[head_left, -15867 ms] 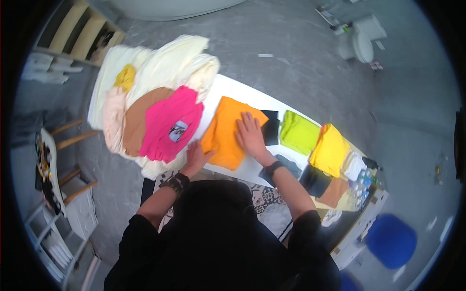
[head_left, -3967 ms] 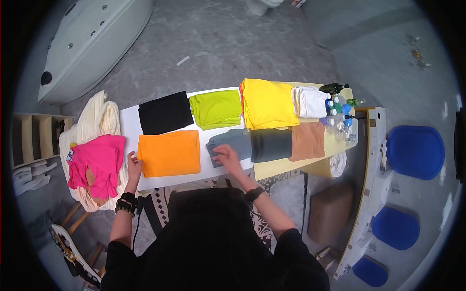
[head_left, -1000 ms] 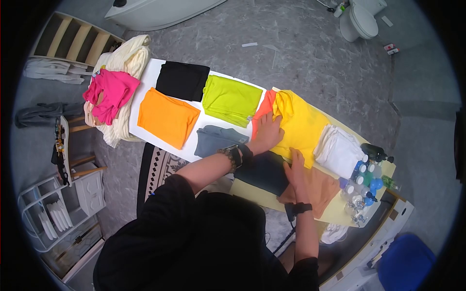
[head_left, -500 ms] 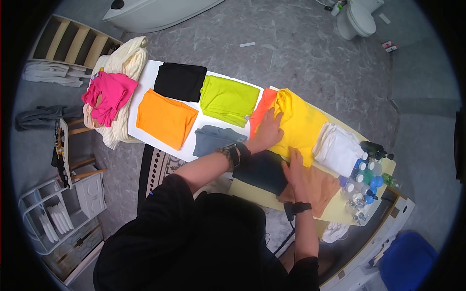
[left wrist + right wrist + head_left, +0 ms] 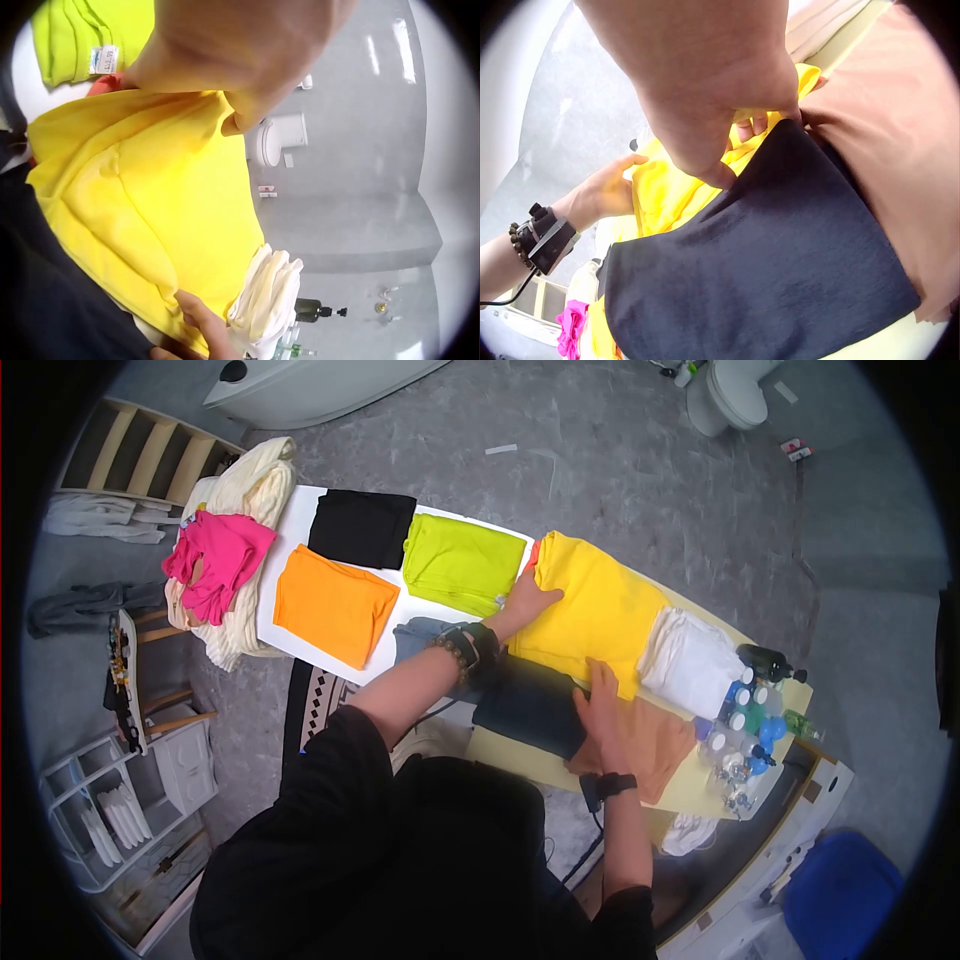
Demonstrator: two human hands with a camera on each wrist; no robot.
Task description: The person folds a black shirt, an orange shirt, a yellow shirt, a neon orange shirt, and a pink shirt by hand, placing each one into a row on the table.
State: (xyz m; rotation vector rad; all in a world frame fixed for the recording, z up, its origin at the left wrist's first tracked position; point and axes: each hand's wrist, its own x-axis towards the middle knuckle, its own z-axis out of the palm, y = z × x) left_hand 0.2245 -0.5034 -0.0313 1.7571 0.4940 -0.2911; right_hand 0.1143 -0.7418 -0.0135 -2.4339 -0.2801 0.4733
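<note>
A folded yellow garment [image 5: 595,605] lies over the joint between the white and cream tabletops. My left hand [image 5: 525,605] grips its left edge, thumb on top and the other fingers hidden, with a bit of coral fabric [image 5: 535,552] showing beside it. My right hand [image 5: 602,710] pinches the front edge, fingers over the yellow fabric and thumb near the dark navy folded garment [image 5: 765,255]. A brown folded garment [image 5: 660,745] lies beneath and beside the right wrist. In the left wrist view the yellow fabric [image 5: 172,187] draws into creases at my left hand.
Lime green [image 5: 465,563], black [image 5: 362,530] and orange [image 5: 335,605] folded garments lie to the left, with a pink garment [image 5: 220,565] on a cream knit heap [image 5: 245,490]. White folded fabric [image 5: 693,660] and several bottles [image 5: 745,715] stand at the right end.
My left hand has moved slightly left with the yellow garment's left edge, which now covers most of the coral fabric. The right hand stays at the front edge. Earlier, both hands were at the orange garment.
</note>
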